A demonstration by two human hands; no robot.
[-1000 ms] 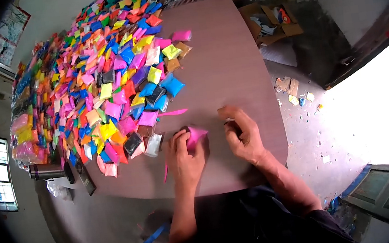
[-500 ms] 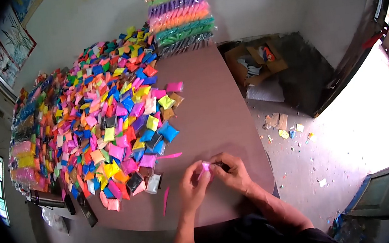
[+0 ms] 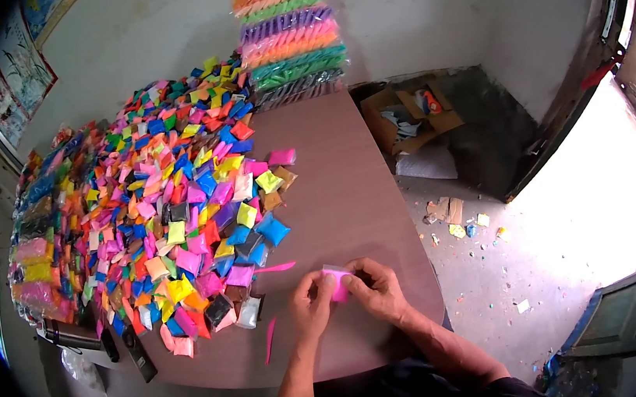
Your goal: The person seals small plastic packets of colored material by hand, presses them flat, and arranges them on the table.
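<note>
Between my two hands is a small pink packet (image 3: 339, 286) in clear plastic film, held above the table near its front edge. My left hand (image 3: 313, 306) is closed on the packet's left side, thumb on top. On its right side my right hand (image 3: 377, 289) pinches it with thumb and curled fingers. Left of my hands lie two thin pink plastic strips, one pointing sideways (image 3: 276, 267) and one lengthwise (image 3: 271, 341). A large heap of colourful packets (image 3: 185, 206) covers the table's left side.
Stacked bags of coloured plastic pieces (image 3: 291, 41) stand at the table's far end. An opened cardboard box (image 3: 434, 118) sits on the floor beyond the right edge, with scraps (image 3: 445, 211) strewn nearby. A dark object (image 3: 140, 354) lies at the table's front left.
The pink packet now shows a broader, flatter face between my hands; earlier it was mostly covered by fingers. My right fingers have shifted on it. The camera view has tilted slightly.
</note>
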